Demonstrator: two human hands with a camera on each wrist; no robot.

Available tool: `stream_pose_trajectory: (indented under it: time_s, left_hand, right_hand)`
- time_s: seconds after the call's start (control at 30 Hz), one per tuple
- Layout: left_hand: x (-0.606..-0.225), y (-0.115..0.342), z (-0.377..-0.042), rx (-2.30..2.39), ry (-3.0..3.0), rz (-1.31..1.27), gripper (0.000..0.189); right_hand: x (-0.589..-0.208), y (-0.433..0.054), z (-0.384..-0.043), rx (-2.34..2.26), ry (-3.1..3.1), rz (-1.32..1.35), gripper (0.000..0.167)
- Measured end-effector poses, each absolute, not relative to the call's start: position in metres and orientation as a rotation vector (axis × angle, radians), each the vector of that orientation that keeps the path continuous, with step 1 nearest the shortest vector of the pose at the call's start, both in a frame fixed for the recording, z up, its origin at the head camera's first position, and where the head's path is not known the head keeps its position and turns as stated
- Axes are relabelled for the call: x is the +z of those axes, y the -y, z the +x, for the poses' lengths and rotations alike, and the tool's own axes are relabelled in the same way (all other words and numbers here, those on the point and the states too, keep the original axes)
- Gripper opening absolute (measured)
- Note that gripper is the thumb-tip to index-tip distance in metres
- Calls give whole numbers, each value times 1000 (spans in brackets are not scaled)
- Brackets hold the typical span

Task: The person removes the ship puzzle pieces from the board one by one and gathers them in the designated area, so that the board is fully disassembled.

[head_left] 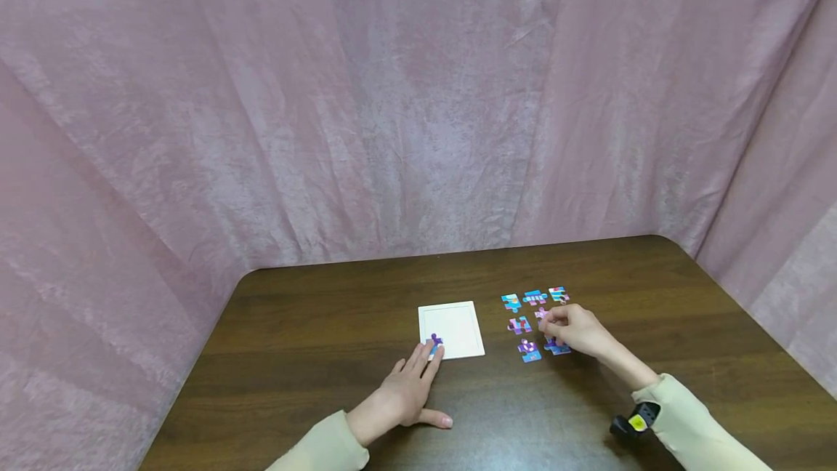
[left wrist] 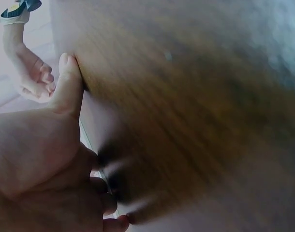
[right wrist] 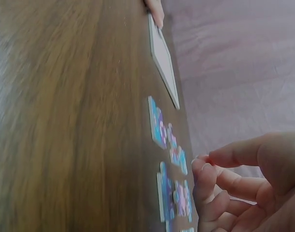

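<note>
My left hand [head_left: 408, 387] lies with fingers extended at the near left corner of a white square puzzle tray [head_left: 461, 329]. Its fingertips touch a purple and blue jigsaw piece [head_left: 436, 341] in that corner; the thumb points out to the side over the table. Over a group of loose jigsaw pieces hovers my right hand [head_left: 577, 329], nearest a pink piece [head_left: 541, 313] and a purple-blue one [head_left: 557, 347]. In the right wrist view its fingers [right wrist: 204, 181] are loosely curled, the thumb tip close to the index finger, with no piece visible between them.
More jigsaw pieces lie right of the tray, among them a purple and blue one [head_left: 530, 351], a pink one [head_left: 519, 325] and a blue one [head_left: 511, 302]. A brown wooden table [head_left: 327, 325] carries everything. Pink curtains [head_left: 418, 107] hang behind it.
</note>
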State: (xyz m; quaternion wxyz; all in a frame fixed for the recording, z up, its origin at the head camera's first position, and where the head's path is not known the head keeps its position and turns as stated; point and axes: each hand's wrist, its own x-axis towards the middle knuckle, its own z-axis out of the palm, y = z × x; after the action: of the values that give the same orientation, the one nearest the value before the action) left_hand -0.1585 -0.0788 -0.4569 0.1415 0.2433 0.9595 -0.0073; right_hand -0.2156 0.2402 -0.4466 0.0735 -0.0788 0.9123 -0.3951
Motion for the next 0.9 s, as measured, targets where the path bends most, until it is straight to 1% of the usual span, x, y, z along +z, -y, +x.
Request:
stream_pose_trajectory:
  time_s: [0.3, 0.63, 0.77, 0.9]
  left_hand:
    - [-453, 79, -157, -31, -2766, 729, 105]
    - [-455, 81, -159, 16, -2738, 754, 114]
    - [-455, 81, -159, 39, -2728, 743, 115]
    - [-456, 82, -160, 69, -2731, 756, 116]
  right_hand:
    - [-450, -227, -219, -1218, -2715, -260, 12]
    - [-453, -211, -226, -1288, -2663, -377, 12]
    - [-452, -205, -227, -1315, -2622, -443, 13]
    - [-453, -199, -227, -1317, -2604, -446, 13]
